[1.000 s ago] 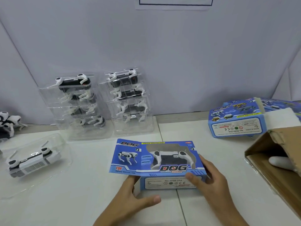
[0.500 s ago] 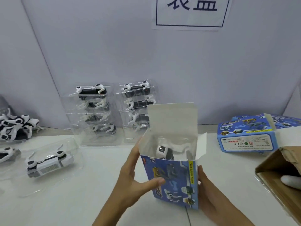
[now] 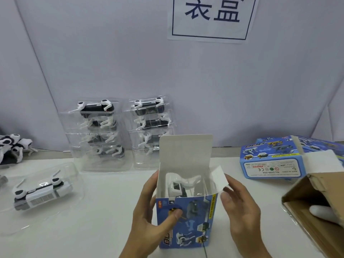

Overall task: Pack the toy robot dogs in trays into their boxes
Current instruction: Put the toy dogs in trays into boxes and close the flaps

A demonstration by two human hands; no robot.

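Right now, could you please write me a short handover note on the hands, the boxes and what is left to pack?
Left hand grips the upright blue box, thumb on its front. Right hand touches the side flap, fingers relaxed.
Done: a toy dog in its tray sits inside; the top is open.
Left: tuck the flaps and close the lid. Then pack the single trayed dog at left and the two tray stacks behind. Another box lies at right.

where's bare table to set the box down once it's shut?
Bare table lies between the single tray and the left hand, and between the right hand and carton. The back edge is crowded: tray stacks and spare boxes.
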